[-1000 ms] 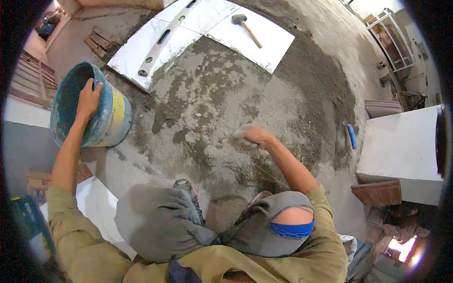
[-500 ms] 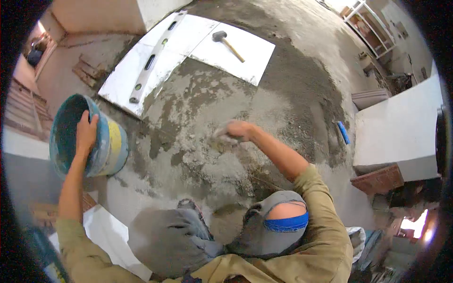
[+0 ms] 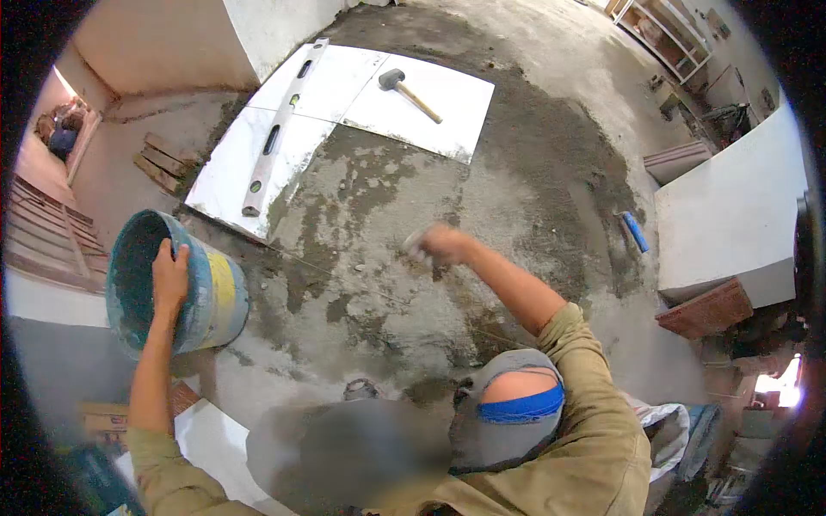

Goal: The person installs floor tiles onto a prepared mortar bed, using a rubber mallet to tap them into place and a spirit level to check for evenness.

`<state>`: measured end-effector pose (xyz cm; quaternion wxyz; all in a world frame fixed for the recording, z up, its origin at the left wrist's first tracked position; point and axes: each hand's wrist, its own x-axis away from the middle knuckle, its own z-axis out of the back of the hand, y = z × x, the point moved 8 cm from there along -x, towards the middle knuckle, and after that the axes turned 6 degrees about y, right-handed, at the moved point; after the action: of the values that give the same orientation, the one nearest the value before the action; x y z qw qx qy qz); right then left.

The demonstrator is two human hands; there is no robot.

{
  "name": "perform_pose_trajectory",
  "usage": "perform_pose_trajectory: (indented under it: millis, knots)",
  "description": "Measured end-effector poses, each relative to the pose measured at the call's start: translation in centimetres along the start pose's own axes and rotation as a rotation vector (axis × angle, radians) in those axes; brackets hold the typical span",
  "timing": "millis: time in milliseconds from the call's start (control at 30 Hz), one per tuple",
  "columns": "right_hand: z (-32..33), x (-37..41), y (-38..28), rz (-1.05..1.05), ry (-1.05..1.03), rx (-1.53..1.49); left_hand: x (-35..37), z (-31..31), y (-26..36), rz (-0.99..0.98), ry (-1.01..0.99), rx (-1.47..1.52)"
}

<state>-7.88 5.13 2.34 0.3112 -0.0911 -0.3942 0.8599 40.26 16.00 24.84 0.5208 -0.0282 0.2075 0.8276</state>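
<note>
My left hand is closed over the near rim of a teal bucket with a yellow patch, which is tipped on its side edge at the left. The bucket's dark inside shows, but its contents cannot be made out. My right hand is just above the wet grey mortar in the middle of the floor. Motion smears its fingers, and a pale smudge shows at their tips. White tiles lie beyond the mortar, with a spirit level across them and a rubber mallet on the right-hand tile.
A blue-handled tool lies on the floor at the right. Beside the white block there rests a reddish-brown slab. Wood pieces are at the far left, and another white tile is by my left arm. A thin string crosses the mortar.
The loose pale heap under my right hand is now spread flatter. That hand has moved slightly right within the view. My left hand stays on the bucket rim as the view shifts.
</note>
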Motion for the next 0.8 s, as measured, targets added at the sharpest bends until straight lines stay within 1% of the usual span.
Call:
perform_pose_trajectory:
  millis: [33,100,167,200,233,267,300,333,400,433,467,500,533,567,600,633,667,700,767,800]
  knots:
    - [-3.7,-1.3,-2.8,0.075,-0.153,-0.262,0.0,0.1,0.1,-0.011,0.008,-0.014]
    - [-8.8,-4.4,-6.2,0.107,-0.427,-0.247,0.3,0.4,0.8,0.028,-0.036,0.006]
    - [-10.2,-8.3,-6.6,0.245,-0.459,0.239,0.8,1.2,2.4,0.091,-0.117,0.011]
    - [-6.8,-9.7,-6.3,0.17,-0.247,0.196,0.4,0.6,0.9,0.033,-0.014,0.021]
    - [-3.3,-10.7,-5.8,0.103,-0.033,0.131,-0.1,-0.1,-0.1,-0.044,0.033,0.002]
    - [4.1,-8.3,-5.2,-0.143,0.327,-0.239,0.2,0.3,0.8,-0.025,-0.032,0.008]
    - [7.5,-7.2,-0.2,-0.13,0.499,-0.476,0.5,0.7,1.8,-0.003,-0.09,0.016]
    - [11.5,-4.2,0.8,-0.41,0.539,-0.341,0.6,0.7,2.1,-0.023,-0.078,0.02]
    - [15.5,1.2,10.1,-0.383,0.781,-0.035,0.7,0.8,1.2,-0.014,0.027,0.017]
    - [17.8,9.2,1.6,-0.606,0.744,-0.477,0.7,0.9,0.9,-0.022,0.036,0.031]
    - [18.8,14.1,1.6,-0.526,0.796,-0.511,0.8,0.8,0.6,-0.028,0.05,0.071]
    - [19.4,20.0,1.8,-0.592,0.816,-0.453,0.8,0.6,0.6,-0.028,0.063,0.112]
    - [20.9,25.9,-3.7,-0.609,0.867,-0.297,0.9,0.7,1.2,-0.026,-0.007,0.175]
    - [20.8,32.8,-4.2,-0.728,0.996,-0.324,0.7,0.9,1.3,-0.016,0.001,0.195]
    - [21.0,39.0,-7.6,-0.797,1.109,-0.215,0.6,0.7,1.2,-0.014,0.004,0.202]
    - [21.0,46.0,-10.5,-1.168,1.07,0.014,0.9,0.7,1.0,-0.003,0.008,0.208]
    - [19.8,54.0,-11.1,-1.195,1.133,0.024,0.9,0.4,1.0,0.039,-0.094,0.279]
    - [17.5,62.4,-11.2,-1.265,1.192,0.124,1.3,0.3,1.0,0.057,-0.095,0.281]
    - [10.5,78.1,-11.9,-1.526,1.163,0.354,1.1,1.4,1.8,0.031,-0.004,0.198]
    - [6.5,83.8,-11.6,-1.621,1.14,0.389,0.9,1.4,1.8,0.015,-0.002,0.199]
